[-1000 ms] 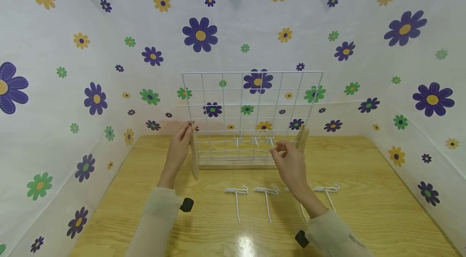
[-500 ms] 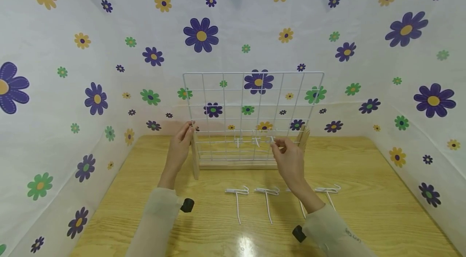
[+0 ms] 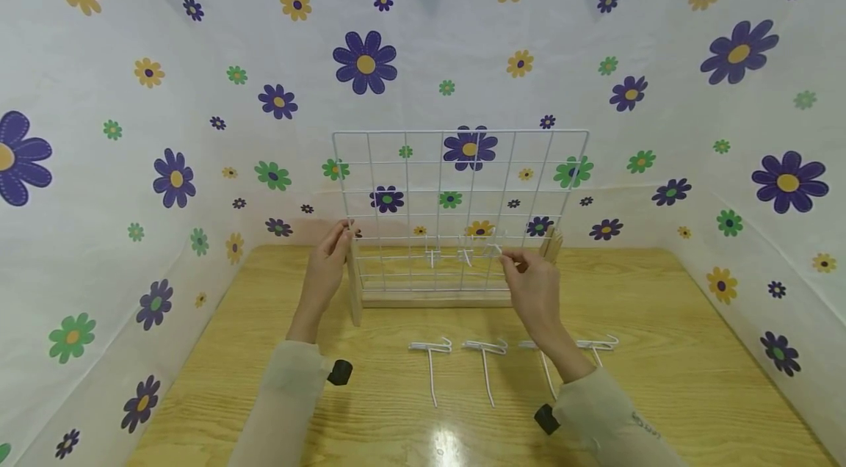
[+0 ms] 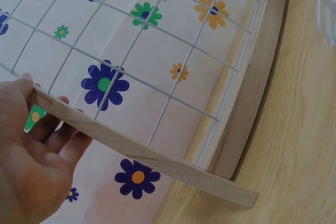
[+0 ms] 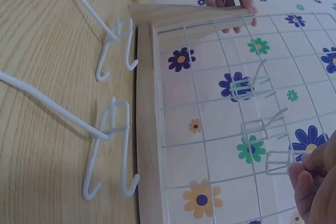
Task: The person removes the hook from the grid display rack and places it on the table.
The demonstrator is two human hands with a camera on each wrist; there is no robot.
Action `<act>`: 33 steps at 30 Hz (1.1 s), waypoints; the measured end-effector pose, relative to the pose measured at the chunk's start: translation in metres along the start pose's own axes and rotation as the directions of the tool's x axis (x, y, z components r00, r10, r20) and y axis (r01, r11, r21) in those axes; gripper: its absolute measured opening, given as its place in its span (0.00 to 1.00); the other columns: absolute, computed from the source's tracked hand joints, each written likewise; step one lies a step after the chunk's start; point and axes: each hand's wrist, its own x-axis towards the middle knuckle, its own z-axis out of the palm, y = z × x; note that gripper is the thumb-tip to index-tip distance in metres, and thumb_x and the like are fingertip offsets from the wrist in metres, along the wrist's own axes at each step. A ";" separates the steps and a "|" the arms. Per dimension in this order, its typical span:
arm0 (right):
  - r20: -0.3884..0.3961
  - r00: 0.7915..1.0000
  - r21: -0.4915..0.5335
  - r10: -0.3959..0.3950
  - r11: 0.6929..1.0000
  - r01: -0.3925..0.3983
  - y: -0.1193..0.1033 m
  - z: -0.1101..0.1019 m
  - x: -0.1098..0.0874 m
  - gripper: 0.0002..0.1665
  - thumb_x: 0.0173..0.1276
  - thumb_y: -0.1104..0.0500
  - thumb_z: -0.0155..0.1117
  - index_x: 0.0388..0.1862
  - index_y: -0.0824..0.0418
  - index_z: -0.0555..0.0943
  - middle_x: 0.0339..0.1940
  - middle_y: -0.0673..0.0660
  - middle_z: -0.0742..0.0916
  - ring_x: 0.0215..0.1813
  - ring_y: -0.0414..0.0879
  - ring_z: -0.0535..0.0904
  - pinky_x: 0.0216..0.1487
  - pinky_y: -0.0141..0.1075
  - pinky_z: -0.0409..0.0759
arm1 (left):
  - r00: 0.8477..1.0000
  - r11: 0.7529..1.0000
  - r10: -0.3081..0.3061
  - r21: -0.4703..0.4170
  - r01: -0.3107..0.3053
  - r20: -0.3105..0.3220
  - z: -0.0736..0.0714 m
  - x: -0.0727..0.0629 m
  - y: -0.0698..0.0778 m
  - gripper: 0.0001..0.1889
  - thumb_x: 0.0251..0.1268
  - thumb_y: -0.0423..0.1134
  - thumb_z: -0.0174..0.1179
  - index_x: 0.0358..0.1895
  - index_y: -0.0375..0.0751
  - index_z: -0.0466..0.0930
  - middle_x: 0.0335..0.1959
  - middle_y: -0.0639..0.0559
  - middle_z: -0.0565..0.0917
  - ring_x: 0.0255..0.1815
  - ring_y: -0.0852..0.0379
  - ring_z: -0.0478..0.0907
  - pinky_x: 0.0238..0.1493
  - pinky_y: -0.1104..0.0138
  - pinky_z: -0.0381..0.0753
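A white wire grid stands upright in a wooden stand. My left hand holds the stand's left upright; in the left wrist view the thumb lies over the wood and the fingers go behind it. Toward the grid's right side, my right hand pinches the prong of a white wire hook between thumb and fingertips. That hook is at the grid wires; whether it is fully seated cannot be made out. Two similar hooks hang to its left.
Several loose white hooks lie in a row on the wooden table in front of the stand, among them one at left and one beside it. My right forearm passes over the row's right part. A flower-patterned cloth encloses the back and sides.
My right hand first moved in to the rightmost hook's prong, then shifted slightly right with it, and the prong now points more to the right. My left hand stayed on the upright.
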 end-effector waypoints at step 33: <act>-0.084 0.996 0.110 -0.026 0.993 0.035 -0.012 -0.038 0.005 0.02 0.66 0.72 0.72 0.38 0.70 0.88 0.24 0.60 0.88 0.22 0.37 0.77 0.17 0.19 0.68 | 1.000 1.000 -0.002 0.001 0.002 -0.009 0.000 0.000 0.000 0.27 0.85 0.50 0.48 0.78 0.42 0.66 0.76 0.44 0.71 0.75 0.45 0.69 0.72 0.56 0.73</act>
